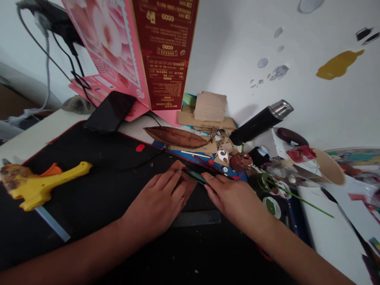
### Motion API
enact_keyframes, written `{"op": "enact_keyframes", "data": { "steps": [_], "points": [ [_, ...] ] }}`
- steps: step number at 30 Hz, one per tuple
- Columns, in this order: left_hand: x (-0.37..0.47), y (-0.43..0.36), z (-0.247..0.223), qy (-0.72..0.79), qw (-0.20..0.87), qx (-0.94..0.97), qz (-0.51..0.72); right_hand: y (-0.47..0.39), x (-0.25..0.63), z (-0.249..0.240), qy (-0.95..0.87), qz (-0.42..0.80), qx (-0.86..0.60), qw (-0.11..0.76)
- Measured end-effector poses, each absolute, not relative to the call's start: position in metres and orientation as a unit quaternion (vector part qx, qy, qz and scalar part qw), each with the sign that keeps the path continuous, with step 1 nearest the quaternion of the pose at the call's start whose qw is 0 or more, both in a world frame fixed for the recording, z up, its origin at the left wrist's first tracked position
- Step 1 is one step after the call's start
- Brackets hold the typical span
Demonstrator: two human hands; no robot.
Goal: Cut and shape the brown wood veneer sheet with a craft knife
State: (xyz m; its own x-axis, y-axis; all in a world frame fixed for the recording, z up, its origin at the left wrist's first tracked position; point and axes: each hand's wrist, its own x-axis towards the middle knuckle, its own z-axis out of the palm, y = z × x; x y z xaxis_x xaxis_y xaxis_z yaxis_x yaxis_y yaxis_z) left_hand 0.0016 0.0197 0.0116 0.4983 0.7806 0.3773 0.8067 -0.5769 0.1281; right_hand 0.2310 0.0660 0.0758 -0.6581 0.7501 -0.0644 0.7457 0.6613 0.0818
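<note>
My left hand (158, 202) presses a small reddish-brown piece of card (190, 189) against the black mat, fingers bent over it. In my right hand (233, 198) is a slim dark green tool, apparently a utility knife (196, 176), its front end lying over the card close to my left fingertips. The exact contact of its tip is hidden. Just below the hands lies a clear ruler-like strip (197, 218). Beyond them rests a brown, boat-shaped hollow piece (178, 137) with pointed ends.
A yellow glue gun (50, 182) lies left on the black mat (115, 206). Behind stand a pink and red box (166, 55), a phone (110, 111), cardboard scraps (210, 106) and a black flask (261, 122). Open paint jars (263, 183) crowd the right.
</note>
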Motion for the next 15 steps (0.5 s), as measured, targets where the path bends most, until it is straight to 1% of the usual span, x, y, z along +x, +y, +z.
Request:
{"op": "enact_keyframes", "data": {
  "steps": [9,15],
  "points": [
    [0.0024,0.0215,0.0156,-0.448,0.044,-0.869,-0.208,0.0642,0.2332,0.0740,0.906,0.009,0.420,0.051],
    [0.0028,0.0208,0.0146,-0.455,0.031,-0.867,-0.202,0.0622,0.2352,0.0758,0.904,0.011,0.425,0.051]
  ]
}}
